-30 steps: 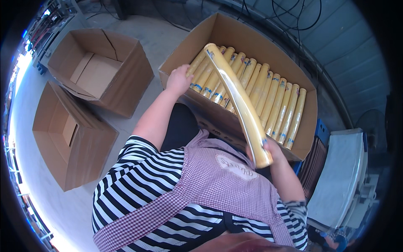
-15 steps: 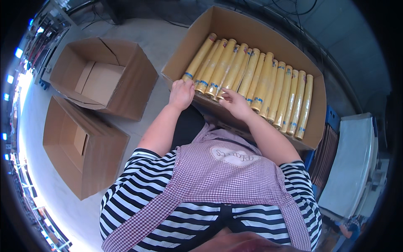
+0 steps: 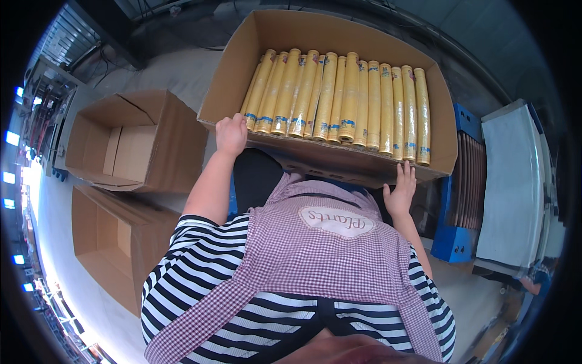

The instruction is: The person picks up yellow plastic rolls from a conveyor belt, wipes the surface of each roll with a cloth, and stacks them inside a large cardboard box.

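Box, brown cardbd, open top, sits upper ctr of frame, tilted slightly down to R. In it: row of yellow tubes, side by side, running approx top-to-bottom in frame, blue marks nr lower ends, shiny clear wrap on some. Row starts close to box's L wall, stops short of R wall.

L hand, ctr-left: fingers curled over box's near rim, nr its L corner, gripping cardbd; L end of tube row just beside. R hand, right of ctr: fingers extended & a bit apart, tips at near side of box below R end of row, nothing grasped; can't tell how firmly tips press.

Left side of frame: 2 more open brown boxes, upper one & lower one, close together. Right side: blue rack w/ brown ribbed stack, then white panel. Bottom ctr: checked apron w/ pale patch over b/w striped top. Dark post upper L. Far-left edge bright, details blurred.
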Motion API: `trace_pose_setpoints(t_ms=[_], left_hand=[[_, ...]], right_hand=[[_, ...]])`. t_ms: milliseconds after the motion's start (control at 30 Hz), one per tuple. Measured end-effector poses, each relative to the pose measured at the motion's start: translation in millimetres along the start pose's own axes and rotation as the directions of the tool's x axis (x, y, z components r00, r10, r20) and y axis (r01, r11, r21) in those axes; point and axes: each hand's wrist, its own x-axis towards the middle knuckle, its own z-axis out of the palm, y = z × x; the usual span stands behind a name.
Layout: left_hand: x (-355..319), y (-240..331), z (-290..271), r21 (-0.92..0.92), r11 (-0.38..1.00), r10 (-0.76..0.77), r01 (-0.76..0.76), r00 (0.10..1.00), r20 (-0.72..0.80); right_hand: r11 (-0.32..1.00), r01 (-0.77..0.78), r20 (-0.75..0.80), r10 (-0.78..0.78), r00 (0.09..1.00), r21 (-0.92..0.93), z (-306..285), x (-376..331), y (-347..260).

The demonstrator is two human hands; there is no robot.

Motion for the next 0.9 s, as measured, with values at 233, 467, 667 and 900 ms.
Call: trace_pose_setpoints(t_ms=[233,467,667,900], left_hand=[[21,3,2,-0.171,0.963,-0.178,0.207,0.969,0.17],[46,87,39,-0.477,0.846,-0.075,0.238,0.939,0.335],[16,176,36,-0.276,0.952,0.007,0.131,0.893,0.451],[13,161,39,-0.3,0.942,0.044,0.154,0.825,0.563]], right_hand=[[0.99,0.027,-0.054,-0.02,0.998,0.138,-1,7,14],[0.985,0.045,-0.016,-0.042,0.999,0.167,-7,13,20],[0.992,0.028,-0.015,-0.027,1.0,0.123,-1,5,21],[0.989,0.047,-0.055,-0.04,0.998,0.143,-5,8,23]])
